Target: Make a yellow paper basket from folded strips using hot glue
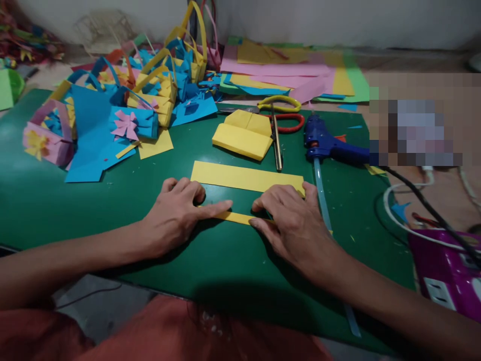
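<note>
A narrow folded strip of yellow paper (236,217) lies across the green tabletop in front of me. On its left part is my left hand (176,210), fingers curled and one digit stretched along the strip, pressing it. My right hand (293,225) pinches the strip's right part between thumb and fingers; that end is hidden under the hand. Just beyond both hands lies a wider flat yellow paper strip (244,176), its right end near my right fingers. Farther back sits a folded yellow paper piece (244,134).
Behind are scissors (287,118), a gold pen (277,143) and a blue glue gun (330,143) with a long glue stick. Several paper baskets (135,123) crowd the back left. Coloured sheets (278,70) are stacked behind. Cables and a purple power strip (432,265) are right.
</note>
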Demonstrator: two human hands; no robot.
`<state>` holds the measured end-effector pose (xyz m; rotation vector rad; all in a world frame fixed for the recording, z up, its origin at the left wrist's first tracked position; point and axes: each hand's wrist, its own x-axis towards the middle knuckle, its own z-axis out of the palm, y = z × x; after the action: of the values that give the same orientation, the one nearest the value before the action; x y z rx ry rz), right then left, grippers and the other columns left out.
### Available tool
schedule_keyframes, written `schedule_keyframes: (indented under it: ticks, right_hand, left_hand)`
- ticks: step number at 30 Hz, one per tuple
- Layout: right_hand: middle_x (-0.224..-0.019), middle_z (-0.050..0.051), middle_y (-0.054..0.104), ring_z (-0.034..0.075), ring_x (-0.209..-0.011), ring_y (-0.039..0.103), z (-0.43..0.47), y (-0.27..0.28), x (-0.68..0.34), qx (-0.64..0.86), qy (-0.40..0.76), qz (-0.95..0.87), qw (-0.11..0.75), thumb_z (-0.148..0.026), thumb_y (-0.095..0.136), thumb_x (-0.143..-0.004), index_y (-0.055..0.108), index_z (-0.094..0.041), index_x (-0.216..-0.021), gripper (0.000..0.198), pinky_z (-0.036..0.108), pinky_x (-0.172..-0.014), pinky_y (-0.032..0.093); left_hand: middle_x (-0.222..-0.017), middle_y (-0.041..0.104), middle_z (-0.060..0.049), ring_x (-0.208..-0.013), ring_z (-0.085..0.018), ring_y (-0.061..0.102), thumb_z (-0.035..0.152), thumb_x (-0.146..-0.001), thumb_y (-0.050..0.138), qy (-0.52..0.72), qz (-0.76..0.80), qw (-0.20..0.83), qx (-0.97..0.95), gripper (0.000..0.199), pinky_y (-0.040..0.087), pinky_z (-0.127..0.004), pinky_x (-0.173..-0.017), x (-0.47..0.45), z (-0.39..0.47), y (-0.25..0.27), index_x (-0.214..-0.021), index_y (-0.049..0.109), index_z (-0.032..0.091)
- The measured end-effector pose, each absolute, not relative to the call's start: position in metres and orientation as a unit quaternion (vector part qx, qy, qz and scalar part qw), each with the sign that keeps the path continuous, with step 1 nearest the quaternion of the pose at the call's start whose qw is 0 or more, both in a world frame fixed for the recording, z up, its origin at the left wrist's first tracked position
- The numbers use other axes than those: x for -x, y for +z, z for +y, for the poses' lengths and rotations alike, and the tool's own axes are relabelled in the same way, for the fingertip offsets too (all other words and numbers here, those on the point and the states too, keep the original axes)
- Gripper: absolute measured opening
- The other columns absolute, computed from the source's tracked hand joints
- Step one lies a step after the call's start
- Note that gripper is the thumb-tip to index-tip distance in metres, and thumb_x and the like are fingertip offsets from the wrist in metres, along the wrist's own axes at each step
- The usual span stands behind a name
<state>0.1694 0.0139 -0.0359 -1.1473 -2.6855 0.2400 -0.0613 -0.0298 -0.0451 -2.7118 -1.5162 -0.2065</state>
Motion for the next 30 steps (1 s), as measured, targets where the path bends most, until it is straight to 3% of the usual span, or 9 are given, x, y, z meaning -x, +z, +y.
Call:
schedule_keyframes:
  ticks: [3,11,17,22,27,30]
  right_hand:
    - [-0.077,0.001,0.056,0.020,-0.079,0.049,0.013,-0.035,-0.168,0.397,0.082,-0.908,0.103,-0.020,0.060,-0.076,0.052,-0.020,-0.076,0.008,0.049,-0.088,0.024]
    - [-0.081,0.002,0.057,0.021,-0.084,0.049,0.011,-0.032,-0.167,0.410,0.087,-0.904,0.089,-0.021,0.060,-0.077,0.052,-0.019,-0.077,0.008,0.046,-0.086,0.024]
    - [-0.080,0.002,0.057,0.020,-0.082,0.049,0.012,-0.032,-0.167,0.413,0.096,-0.901,0.087,-0.021,0.061,-0.077,0.052,-0.020,-0.076,0.010,0.046,-0.087,0.023]
    - [-0.079,0.002,0.057,0.020,-0.080,0.048,0.013,-0.034,-0.168,0.399,0.095,-0.906,0.101,-0.021,0.059,-0.077,0.051,-0.020,-0.076,0.008,0.045,-0.087,0.024]
    - [-0.080,0.002,0.058,0.020,-0.080,0.049,0.014,-0.034,-0.170,0.401,0.098,-0.906,0.093,-0.022,0.059,-0.077,0.052,-0.020,-0.077,0.008,0.048,-0.087,0.024]
    - [-0.081,0.002,0.058,0.020,-0.081,0.050,0.014,-0.035,-0.169,0.404,0.096,-0.905,0.086,-0.022,0.059,-0.077,0.052,-0.019,-0.077,0.007,0.049,-0.088,0.024]
  left_hand:
    - [-0.087,0.048,-0.003,-0.078,-0.020,0.042,0.019,-0.088,0.044,0.018,-0.426,0.045,0.903,0.051,0.026,-0.037,-0.072,0.056,-0.025,-0.035,-0.129,0.035,0.049]
    - [-0.082,0.047,-0.004,-0.075,-0.021,0.043,0.025,-0.089,0.042,0.084,-0.377,0.108,0.916,0.051,0.029,-0.038,-0.071,0.041,-0.023,-0.024,-0.133,0.029,0.046]
    - [-0.084,0.047,-0.005,-0.078,-0.022,0.042,0.021,-0.089,0.041,0.066,-0.404,0.097,0.907,0.047,0.030,-0.036,-0.068,0.054,-0.031,-0.027,-0.131,0.037,0.042]
    - [-0.098,0.050,-0.008,-0.083,-0.023,0.041,0.013,-0.086,0.040,0.026,-0.456,0.090,0.885,0.049,0.030,-0.035,-0.067,0.081,-0.044,-0.035,-0.127,0.044,0.041]
    - [-0.103,0.051,-0.009,-0.089,-0.026,0.043,0.006,-0.083,0.039,-0.003,-0.477,0.109,0.872,0.050,0.032,-0.036,-0.067,0.100,-0.055,-0.040,-0.122,0.050,0.035]
    - [-0.101,0.054,-0.009,-0.088,-0.025,0.044,0.007,-0.083,0.040,-0.033,-0.476,0.116,0.871,0.040,0.033,-0.035,-0.067,0.097,-0.055,-0.037,-0.113,0.057,0.027]
